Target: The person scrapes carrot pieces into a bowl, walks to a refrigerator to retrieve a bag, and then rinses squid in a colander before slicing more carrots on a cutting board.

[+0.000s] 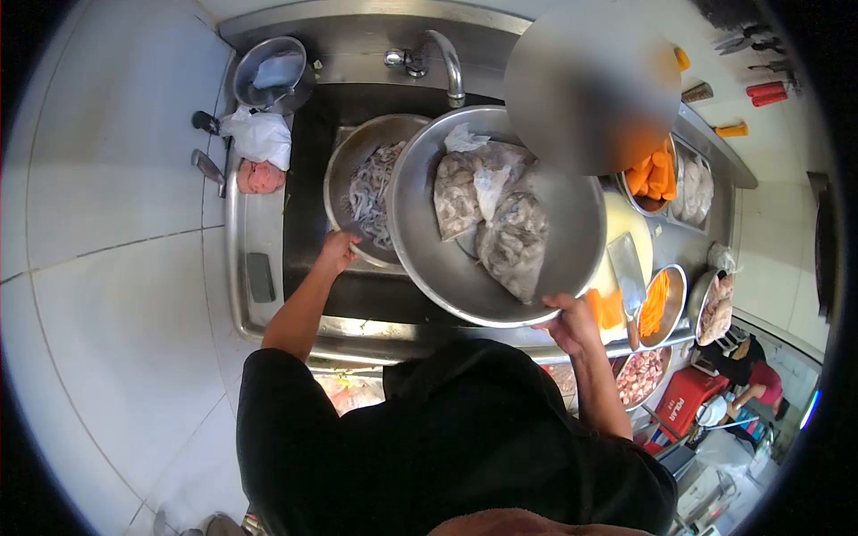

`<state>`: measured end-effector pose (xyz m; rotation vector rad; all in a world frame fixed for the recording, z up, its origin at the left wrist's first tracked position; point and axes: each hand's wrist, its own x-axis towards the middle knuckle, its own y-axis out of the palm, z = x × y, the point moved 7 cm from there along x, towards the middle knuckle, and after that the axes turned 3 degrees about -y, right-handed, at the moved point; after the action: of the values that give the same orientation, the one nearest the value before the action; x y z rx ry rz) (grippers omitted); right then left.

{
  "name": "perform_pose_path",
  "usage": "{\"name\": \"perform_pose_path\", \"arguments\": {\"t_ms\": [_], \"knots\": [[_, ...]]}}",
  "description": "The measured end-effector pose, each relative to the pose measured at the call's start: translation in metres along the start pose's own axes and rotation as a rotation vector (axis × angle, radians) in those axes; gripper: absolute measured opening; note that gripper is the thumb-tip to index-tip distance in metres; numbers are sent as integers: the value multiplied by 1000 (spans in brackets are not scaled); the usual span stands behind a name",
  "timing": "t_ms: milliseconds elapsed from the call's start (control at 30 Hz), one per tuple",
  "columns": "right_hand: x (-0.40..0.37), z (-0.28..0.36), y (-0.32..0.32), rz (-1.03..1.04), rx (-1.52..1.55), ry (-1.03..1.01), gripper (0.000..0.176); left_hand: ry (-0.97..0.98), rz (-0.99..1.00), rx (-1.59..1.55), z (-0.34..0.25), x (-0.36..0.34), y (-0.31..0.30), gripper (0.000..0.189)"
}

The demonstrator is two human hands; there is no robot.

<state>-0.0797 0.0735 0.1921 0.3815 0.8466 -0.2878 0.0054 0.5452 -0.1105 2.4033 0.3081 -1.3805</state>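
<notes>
Head view: right hand (572, 323) grips big bowl (413, 223) rim; likely heavy, slick steel.
Left hand (337, 250): closed on small bowl (347, 163) rim.
Bags (511, 243): 3, soft.

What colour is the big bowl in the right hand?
The big bowl is silvery bare metal; head view shows it.

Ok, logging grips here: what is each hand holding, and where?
Right hand grips the large steel bowl by its near rim; left hand holds the smaller bowl in the sink by its near rim.
</notes>
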Motion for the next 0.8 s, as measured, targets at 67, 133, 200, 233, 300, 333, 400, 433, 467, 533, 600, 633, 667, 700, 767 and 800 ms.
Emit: {"name": "perform_pose_path", "arguments": {"t_ms": [67, 133, 200, 233, 300, 333, 400, 433, 467, 533, 600, 633, 667, 700, 767, 800], "knots": [[4, 2, 1, 39, 20, 20, 31, -5, -10, 70, -7, -3, 32, 21], [13, 4, 0, 101, 0, 14, 33, 18, 25, -19, 6, 20, 47, 17], [22, 7, 3, 160, 4, -15, 36, 15, 30, -56, 6, -6, 73, 10], [26, 9, 5, 172, -18, -29, 31, 48, 55, -50, 1, -23, 88, 10], [41, 1, 4, 154, -21, 22, 24, 101, 99, -28, -3, -49, 107, 13], [55, -9, 4, 166, 1, 53, 20, 103, 75, -48, -4, -63, 114, 14], [76, -18, 7, 204, -7, 23, 25, 104, 33, -89, -1, -81, 125, 18], [87, -23, 9, 229, -22, -6, 27, 107, 93, -39, 8, -66, 121, 20], [103, -34, 10, 258, -10, -36, 30, 111, 155, 10, 16, -46, 112, 22], [132, -55, 13, 289, 13, -47, 36, 122, 167, 62, 27, -34, 115, 25], [181, -80, 5, 201, -38, 12, 40, 152, 58, 64, 18, -59, 131, 26], [190, -84, 5, 142, -60, 52, 40, 149, 53, 83, 18, -61, 133, 27], [194, -86, 3, 136, -84, 62, 40, 146, 49, 103, 16, -62, 135, 27], [190, -81, 7, 131, -107, 71, 39, 145, 44, 123, 15, -59, 134, 27], [195, -81, 14, 127, -116, 100, 38, 158, 60, 48, 12, -45, 132, 26], [196, -81, 14, 141, -105, 118, 38, 171, 66, 4, 12, -43, 132, 26]]}}
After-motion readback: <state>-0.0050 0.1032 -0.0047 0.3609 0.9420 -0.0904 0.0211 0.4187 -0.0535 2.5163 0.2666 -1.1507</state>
